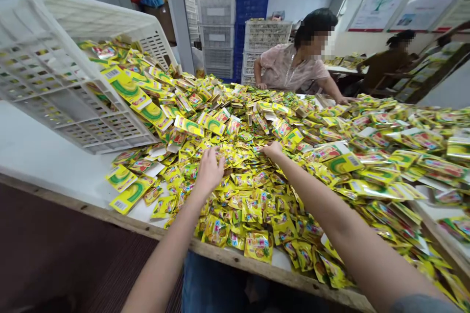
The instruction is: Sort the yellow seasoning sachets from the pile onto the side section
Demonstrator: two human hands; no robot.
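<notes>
Both my arms reach over a heap of small yellow sachets [253, 208] on the table. My left hand [210, 170] rests at the heap's far part, thumb apart from the fingers, and I see nothing held in it. To its right, my right hand [272, 150] dips among the sachets with its fingers bent together; their tips are partly hidden, so what they hold cannot be made out. Flat yellow-and-green boxes [189, 126] lie just beyond my hands. More boxes [341, 156] are piled to the right of my right hand.
A white plastic crate [79, 112] lies tipped at the left, boxes spilling from it. The table's wooden edge [235, 259] runs close in front of me. Across the heap a co-worker [293, 66] leans on the table. Behind stand stacked crates [253, 5]; another person sits farther right.
</notes>
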